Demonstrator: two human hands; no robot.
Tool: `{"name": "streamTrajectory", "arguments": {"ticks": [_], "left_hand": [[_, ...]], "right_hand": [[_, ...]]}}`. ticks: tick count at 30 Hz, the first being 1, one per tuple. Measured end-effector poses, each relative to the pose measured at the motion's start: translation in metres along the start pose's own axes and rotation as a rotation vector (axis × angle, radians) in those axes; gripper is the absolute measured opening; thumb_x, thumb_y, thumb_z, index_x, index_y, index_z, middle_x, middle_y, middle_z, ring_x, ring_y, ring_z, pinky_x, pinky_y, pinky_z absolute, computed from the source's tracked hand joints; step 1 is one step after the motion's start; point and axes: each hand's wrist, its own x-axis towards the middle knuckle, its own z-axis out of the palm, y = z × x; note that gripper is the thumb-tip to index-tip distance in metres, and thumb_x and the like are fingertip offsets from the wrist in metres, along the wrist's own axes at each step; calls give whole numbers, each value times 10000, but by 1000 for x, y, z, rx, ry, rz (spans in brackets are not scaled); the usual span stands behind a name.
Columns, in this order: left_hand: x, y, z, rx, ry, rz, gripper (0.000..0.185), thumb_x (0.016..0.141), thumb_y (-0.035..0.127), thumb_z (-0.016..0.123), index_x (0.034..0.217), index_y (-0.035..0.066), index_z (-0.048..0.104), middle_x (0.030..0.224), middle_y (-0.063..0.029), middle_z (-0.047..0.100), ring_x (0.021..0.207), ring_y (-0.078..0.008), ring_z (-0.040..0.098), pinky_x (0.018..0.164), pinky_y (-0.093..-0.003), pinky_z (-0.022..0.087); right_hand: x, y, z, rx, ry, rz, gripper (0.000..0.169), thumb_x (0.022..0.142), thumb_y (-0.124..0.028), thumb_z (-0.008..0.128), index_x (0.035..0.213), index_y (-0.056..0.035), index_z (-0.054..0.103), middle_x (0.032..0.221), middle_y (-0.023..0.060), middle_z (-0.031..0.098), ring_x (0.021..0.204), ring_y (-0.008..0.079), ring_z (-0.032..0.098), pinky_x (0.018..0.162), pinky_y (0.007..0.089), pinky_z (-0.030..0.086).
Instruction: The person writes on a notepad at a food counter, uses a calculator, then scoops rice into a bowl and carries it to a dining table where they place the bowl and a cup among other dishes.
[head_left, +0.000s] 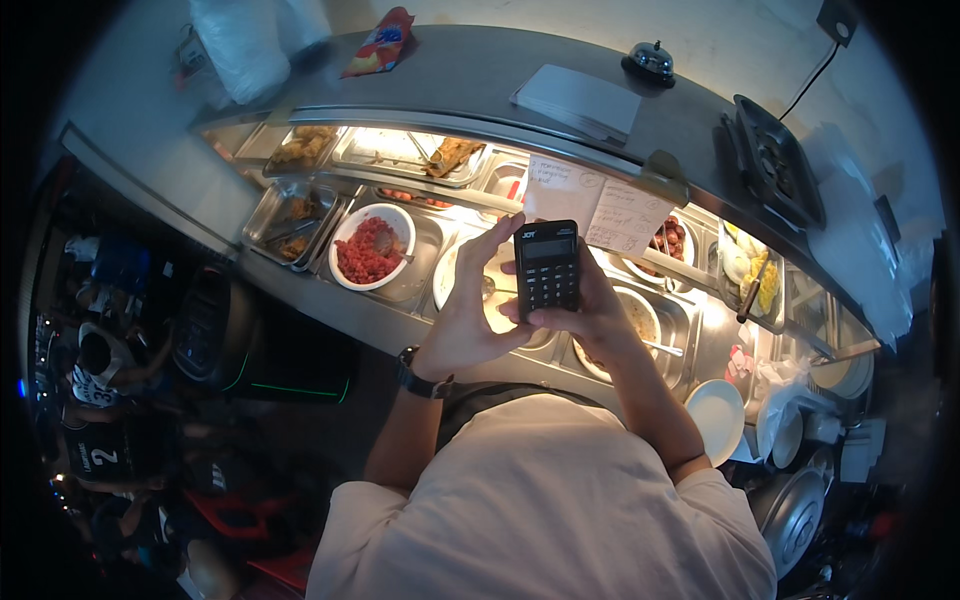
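A black pocket calculator (548, 266) stands upright between my hands, keys and display facing me. My right hand (592, 315) grips its lower right part, the thumb across the bottom keys. My left hand (480, 307), with a dark watch at the wrist, is at the left edge; its index finger points up near the top corner, the thumb is by the bottom corner, and a wide gap lies between. Behind are handwritten paper slips (585, 199) fixed to the shelf, a white bowl of red chopped food (373, 247) and a bowl of sausages (670, 240).
Steel trays of fried food (304, 146) line the lit food counter. On its upper ledge (465, 67) are a stack of white paper (577, 101), a service bell (651, 61), a red snack packet (381, 41) and a dark tray (776, 161). White plates (715, 421) stand right; people sit at far left.
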Motion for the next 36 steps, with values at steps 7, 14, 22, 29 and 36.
{"name": "streamTrajectory", "arguments": {"ticks": [7, 14, 22, 29, 36], "left_hand": [[-2, 2, 0, -92, 11, -32, 1004, 661, 109, 815, 1482, 73, 238, 1486, -118, 348, 1341, -292, 355, 1087, -432, 322], [-1, 4, -4, 36, -27, -38, 1001, 653, 106, 805, 1479, 79, 241, 1479, -117, 354, 1335, -308, 351, 1092, -438, 312], [1, 9, -6, 109, -44, -43, 993, 654, 110, 800, 1474, 76, 242, 1475, -133, 350, 1321, -333, 354, 1087, -442, 317], [-4, 0, -7, 7, -21, -41, 1013, 653, 120, 816, 1478, 75, 230, 1491, -126, 330, 1340, -309, 348, 1071, -450, 338], [0, 4, -3, -67, 1, -33, 1003, 658, 90, 803, 1482, 88, 232, 1487, -121, 336, 1337, -301, 354, 1068, -436, 342]], "right_hand": [[0, -9, -7, 440, -168, 30, 730, 854, 46, 480, 1494, -142, 182, 1389, 275, 390, 1185, 419, 543, 1020, 542, 453], [3, -7, -6, 378, -81, 110, 738, 836, 42, 498, 1487, -115, 187, 1322, 243, 474, 1173, 417, 551, 966, 522, 501], [4, -5, 5, 66, 37, 37, 989, 658, 116, 726, 1478, -73, 206, 1288, 159, 512, 1207, 279, 540, 959, 434, 535], [6, -5, 8, 182, 63, 121, 999, 708, 114, 719, 1503, -171, 188, 1346, 176, 468, 1214, 292, 534, 990, 439, 507], [3, -2, -7, 523, -126, 54, 801, 856, 88, 561, 1501, -195, 179, 1369, 232, 434, 1173, 382, 556, 971, 494, 510]]}}
